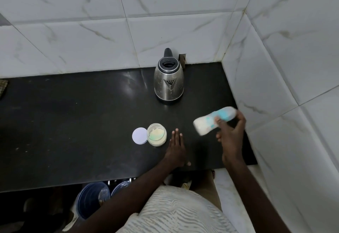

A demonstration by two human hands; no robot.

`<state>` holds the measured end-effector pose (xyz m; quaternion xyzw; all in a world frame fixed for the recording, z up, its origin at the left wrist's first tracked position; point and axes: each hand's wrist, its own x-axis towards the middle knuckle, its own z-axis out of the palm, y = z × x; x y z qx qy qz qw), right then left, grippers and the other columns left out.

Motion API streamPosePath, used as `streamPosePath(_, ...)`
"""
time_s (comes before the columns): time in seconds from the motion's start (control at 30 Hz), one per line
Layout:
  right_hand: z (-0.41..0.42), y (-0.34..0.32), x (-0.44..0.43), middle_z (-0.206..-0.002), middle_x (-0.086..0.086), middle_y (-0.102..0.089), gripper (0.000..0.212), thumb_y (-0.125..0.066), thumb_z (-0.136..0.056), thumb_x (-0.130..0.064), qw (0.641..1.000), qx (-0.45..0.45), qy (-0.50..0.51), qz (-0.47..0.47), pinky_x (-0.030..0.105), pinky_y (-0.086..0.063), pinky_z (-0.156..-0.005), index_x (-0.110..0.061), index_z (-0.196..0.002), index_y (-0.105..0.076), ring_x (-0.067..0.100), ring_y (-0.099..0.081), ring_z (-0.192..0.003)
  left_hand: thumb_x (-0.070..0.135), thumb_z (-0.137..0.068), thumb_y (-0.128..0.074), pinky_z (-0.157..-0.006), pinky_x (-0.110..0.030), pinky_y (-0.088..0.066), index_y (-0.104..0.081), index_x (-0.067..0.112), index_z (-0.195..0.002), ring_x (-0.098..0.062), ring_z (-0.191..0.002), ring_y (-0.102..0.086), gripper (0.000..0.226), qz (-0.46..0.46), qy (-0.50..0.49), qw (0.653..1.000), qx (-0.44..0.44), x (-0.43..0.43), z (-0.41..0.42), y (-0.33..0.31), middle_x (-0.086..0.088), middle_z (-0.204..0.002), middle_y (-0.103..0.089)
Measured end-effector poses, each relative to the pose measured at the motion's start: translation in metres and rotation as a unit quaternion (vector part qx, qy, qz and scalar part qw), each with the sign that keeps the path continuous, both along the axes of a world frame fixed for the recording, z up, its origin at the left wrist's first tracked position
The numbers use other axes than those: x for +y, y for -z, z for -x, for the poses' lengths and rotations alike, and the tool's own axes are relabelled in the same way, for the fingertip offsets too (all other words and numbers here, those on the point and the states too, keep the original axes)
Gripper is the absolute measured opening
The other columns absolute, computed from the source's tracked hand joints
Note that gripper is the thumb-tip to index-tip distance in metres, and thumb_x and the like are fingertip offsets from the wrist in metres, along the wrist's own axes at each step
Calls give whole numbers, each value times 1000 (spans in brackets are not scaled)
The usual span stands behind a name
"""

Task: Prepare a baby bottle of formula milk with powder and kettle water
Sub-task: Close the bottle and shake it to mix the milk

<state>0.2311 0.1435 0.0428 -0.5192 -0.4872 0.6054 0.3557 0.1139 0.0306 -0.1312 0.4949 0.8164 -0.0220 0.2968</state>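
Counted: one kettle (168, 78), one open powder jar (157, 134), one lid (139, 135), one bottle (213, 121), blurred, milky, blue-topped, grasped by right hand (232, 133); left hand (176, 146) released, flat on counter (73, 122).

The baby bottle (203, 125) is blurring either side of the grip, the right hand (232, 133) covering its middle, cap end unreadable

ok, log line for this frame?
right hand: grips baby bottle, tilted, motion-blurred | left hand: flat on counter | powder jar: open, lid beside
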Motion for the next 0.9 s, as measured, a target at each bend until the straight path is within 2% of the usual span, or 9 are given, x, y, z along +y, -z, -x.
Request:
streamPosePath(0.1,3,-6,9,-121,12,-71,59,-77,-92,-29,996,23,83,13,20,-46,-50,-35,-139,-42,11,-60,-71,61,-82,-75,-127,-52,-3,11,-13,-155,-51,-151,20,135,0,7,1000,11,-1,-1,-3,-37,-160,25)
streamPosePath(0.2,2,3,-9,-123,10,-70,62,-77,-92,-24,999,-17,-50,8,18,-47,-49,-35,-142,-43,10,-64,-73,62,-78,-77,-128,-55,-1,12,-11,-156,-49,-150,24,139,1,2,1000,-5,1,2,3,-35,-159,27)
streamPosePath(0.3,-5,12,-18,-130,4,-66,72,-79,-90,-22,989,-41,-139,9,16,-53,-56,-37,-148,-39,15,-71,-99,64,-74,-79,-127,-57,0,10,-6,-159,-48,-150,28,141,-1,7,1000,-8,3,1,5,-33,-162,26)
streamPosePath(0.4,-3,0,-2,-124,7,-70,65,-79,-90,-25,999,-14,-30,-2,20,-50,-52,-37,-143,-43,13,-66,-82,61,-79,-77,-126,-51,1,11,-12,-156,-50,-151,22,138,6,1,1000,-2,1,1,-1,-36,-160,26)
streamPosePath(0.5,2,-8,11,-125,10,-69,65,-78,-91,-29,997,17,71,6,21,-49,-52,-35,-143,-40,16,-65,-81,60,-79,-78,-126,-51,2,12,-13,-155,-50,-151,21,138,-1,0,1000,5,-1,-1,-4,-37,-160,25)
streamPosePath(0.6,7,-4,-2,-121,11,-71,62,-77,-92,-24,1000,-8,-23,9,19,-47,-48,-34,-142,-42,9,-62,-69,62,-80,-76,-126,-52,3,12,-13,-155,-51,-151,22,138,10,4,1000,5,1,0,-1,-37,-159,25)
streamPosePath(0.7,5,2,-15,-124,3,-69,69,-79,-91,-22,988,-36,-147,8,17,-50,-53,-37,-146,-40,10,-70,-84,63,-77,-77,-128,-56,0,11,-10,-156,-51,-151,22,140,6,1,1000,-1,3,0,3,-35,-160,26)
streamPosePath(0.8,5,-4,-5,-122,6,-71,65,-80,-90,-26,998,-13,-64,-6,20,-49,-52,-38,-142,-43,10,-66,-76,60,-80,-77,-126,-52,1,11,-13,-156,-50,-151,21,136,10,-7,1000,-1,2,0,-2,-37,-160,25)
streamPosePath(0.9,8,-9,4,-126,9,-70,64,-79,-91,-29,1000,3,12,0,21,-50,-55,-40,-141,-42,13,-67,-81,59,-81,-77,-126,-51,3,11,-13,-155,-50,-151,22,136,1,-7,1000,5,1,-1,-7,-37,-160,26)
